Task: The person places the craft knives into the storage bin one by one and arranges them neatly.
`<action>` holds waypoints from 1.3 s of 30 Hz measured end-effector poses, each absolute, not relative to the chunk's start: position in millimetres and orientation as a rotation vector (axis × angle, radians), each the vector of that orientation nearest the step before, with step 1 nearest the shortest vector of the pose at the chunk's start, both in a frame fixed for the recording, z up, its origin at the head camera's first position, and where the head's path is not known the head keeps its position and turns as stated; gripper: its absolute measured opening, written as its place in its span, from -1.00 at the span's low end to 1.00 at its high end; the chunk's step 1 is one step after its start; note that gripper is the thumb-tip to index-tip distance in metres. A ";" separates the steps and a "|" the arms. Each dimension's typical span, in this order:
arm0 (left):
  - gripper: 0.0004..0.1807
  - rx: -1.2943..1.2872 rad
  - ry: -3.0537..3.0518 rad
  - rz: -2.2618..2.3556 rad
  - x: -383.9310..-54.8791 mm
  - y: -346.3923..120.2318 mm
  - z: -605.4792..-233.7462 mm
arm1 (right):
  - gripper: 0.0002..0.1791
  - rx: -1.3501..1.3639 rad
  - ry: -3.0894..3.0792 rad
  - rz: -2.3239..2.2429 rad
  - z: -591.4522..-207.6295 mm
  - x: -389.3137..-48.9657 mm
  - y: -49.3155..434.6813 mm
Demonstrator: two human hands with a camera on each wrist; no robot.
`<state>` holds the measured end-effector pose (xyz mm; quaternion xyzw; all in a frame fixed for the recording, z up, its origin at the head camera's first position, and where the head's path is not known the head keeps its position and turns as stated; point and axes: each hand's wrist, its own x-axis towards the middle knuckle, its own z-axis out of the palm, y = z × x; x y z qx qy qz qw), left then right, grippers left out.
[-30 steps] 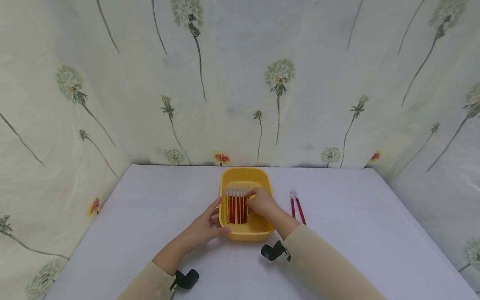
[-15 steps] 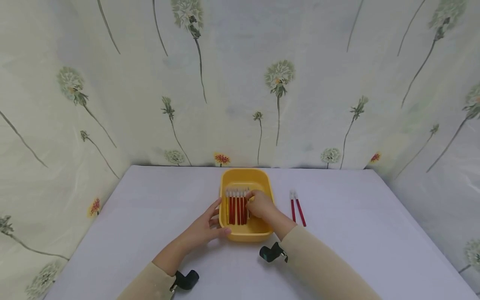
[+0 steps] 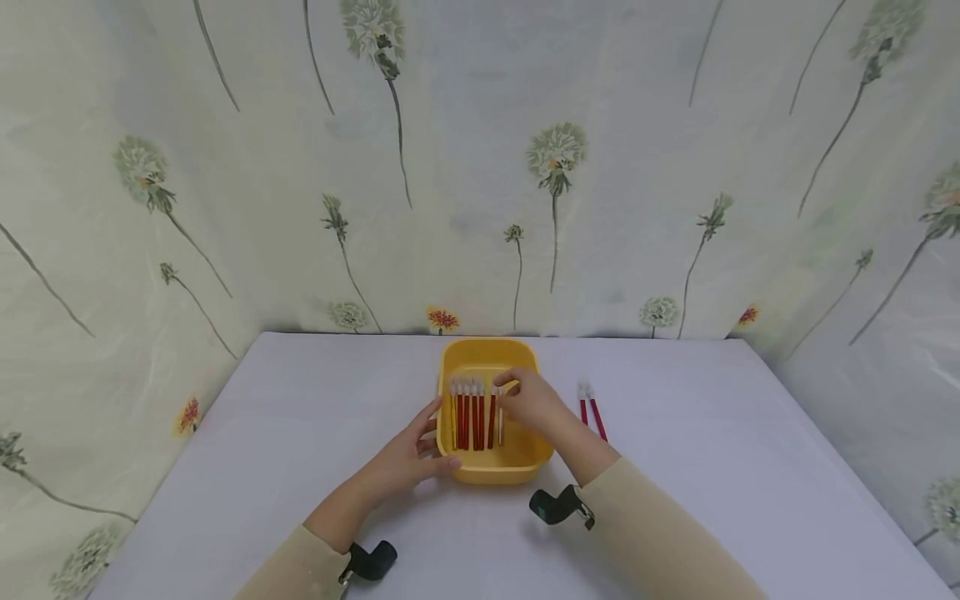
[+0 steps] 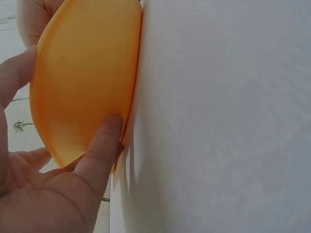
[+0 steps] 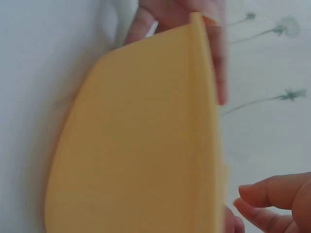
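Observation:
A yellow plastic tray (image 3: 491,475) stands on the white table, with a row of slim red sticks (image 3: 465,421) in its left half. They have whitish ends and may be pens or brushes. One yellow stick (image 3: 453,423) lies leftmost in the row; a pale one (image 3: 502,427) lies at its right end. My left hand (image 3: 405,458) holds the tray's front left corner, its thumb over the rim and its fingers along the outer wall (image 4: 87,82). Over the tray's right side hovers my right hand (image 3: 532,400), fingertips near the pale stick's top. Nothing shows between its fingers (image 5: 267,191).
Two more red sticks (image 3: 596,417) with whitish ends lie on the table (image 3: 675,467) right of the tray, partly behind my right forearm. A curtain-like backdrop (image 3: 450,150) printed with dandelions rises behind the table. Small black devices (image 3: 555,504) sit at both wrists.
My right hand has risen slightly and shifted right, its fingers parting. A gap has opened between the rightmost red stick and the rest of the row. My left hand stays put.

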<state>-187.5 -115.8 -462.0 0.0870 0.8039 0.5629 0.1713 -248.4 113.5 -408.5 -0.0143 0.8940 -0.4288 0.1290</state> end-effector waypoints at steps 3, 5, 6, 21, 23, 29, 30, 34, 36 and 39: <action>0.15 0.256 2.284 1.600 -187.0 -116.2 -461.6 | -0.66 -0.066 2.591 -1.297 -401.6 -246.3 124.1; 0.15 0.267 2.284 1.603 -186.6 -116.5 -461.3 | -0.66 -0.076 2.596 -1.307 -398.0 -245.0 133.1; 0.15 0.271 2.285 1.605 -186.5 -116.5 -461.1 | -0.65 -0.072 2.601 -1.305 -396.1 -244.4 137.4; 0.15 0.261 2.279 1.614 -186.9 -117.3 -463.8 | -0.59 -0.010 2.651 -1.192 -386.1 -239.3 183.6; 0.15 0.248 2.273 1.618 -187.4 -117.3 -464.3 | -0.58 -0.008 2.653 -1.195 -387.4 -239.4 189.4; 0.15 0.254 2.265 1.630 -187.9 -117.2 -464.6 | -0.55 0.025 2.665 -1.200 -394.5 -239.9 206.6; 0.15 0.255 2.263 1.634 -187.8 -117.1 -464.6 | -0.56 0.030 2.669 -1.199 -396.3 -240.0 209.3; 0.15 0.263 2.267 1.633 -187.4 -117.1 -465.0 | -0.57 0.046 2.682 -1.181 -405.6 -242.0 221.6; 0.14 0.263 2.267 1.633 -187.4 -117.0 -465.0 | -0.58 0.073 2.686 -1.172 -411.5 -244.1 227.7; 0.14 0.261 2.280 1.624 -187.3 -117.5 -464.6 | -0.60 0.087 2.692 -1.176 -420.8 -247.7 236.1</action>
